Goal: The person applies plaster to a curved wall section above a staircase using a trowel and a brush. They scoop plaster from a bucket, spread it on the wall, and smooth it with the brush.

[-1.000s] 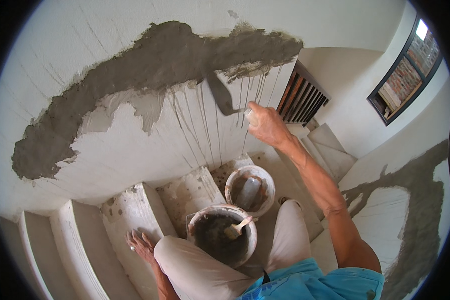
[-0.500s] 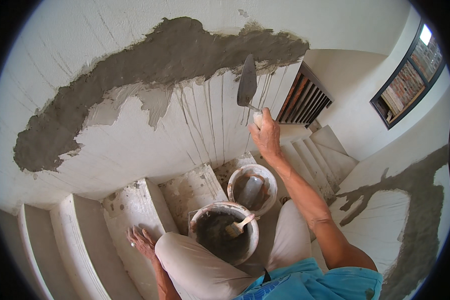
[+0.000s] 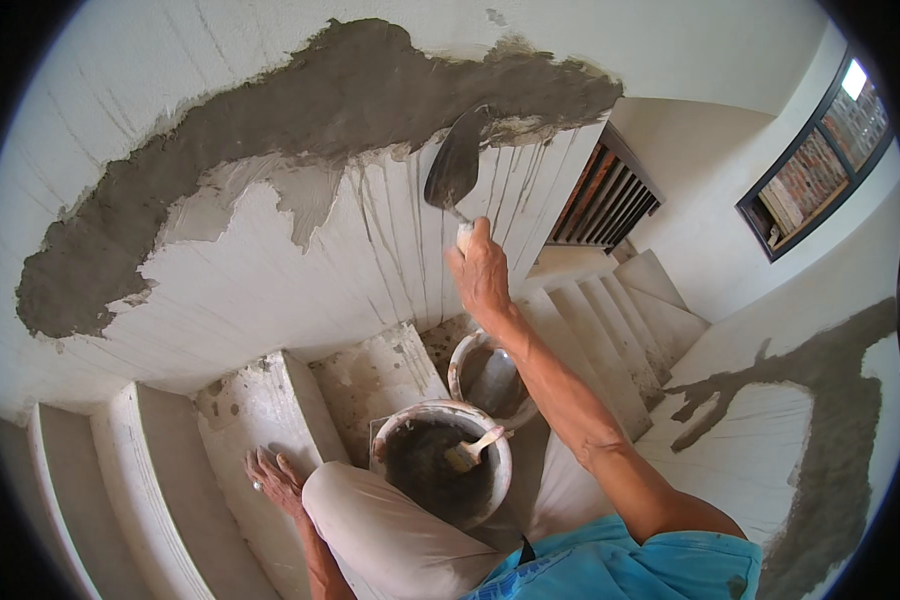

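My right hand (image 3: 481, 265) grips the pale handle of a trowel (image 3: 452, 165), its dark blade raised at the lower edge of a rough grey mortar patch (image 3: 250, 125) on the white wall, where grey drips run down. My left hand (image 3: 274, 482) rests with fingers spread on a stained concrete step (image 3: 252, 416), beside my knee. Between my legs stands a bucket (image 3: 502, 480) of dark grey mix with a paintbrush (image 3: 470, 448) in it. Behind it a second bucket (image 3: 458, 368) holds a grey cylindrical object (image 3: 492, 380), partly hidden by my right forearm.
Steps (image 3: 120, 450) run along the wall to the left, and more stairs (image 3: 598, 340) turn away at the right. A dark slatted railing (image 3: 595, 200) and a dark-framed window (image 3: 812, 150) are at upper right. Another mortar patch (image 3: 835, 430) marks the right wall.
My right hand and trowel first rose a little and turned upright, then shifted left along the patch's lower edge. My left hand stays on the step.
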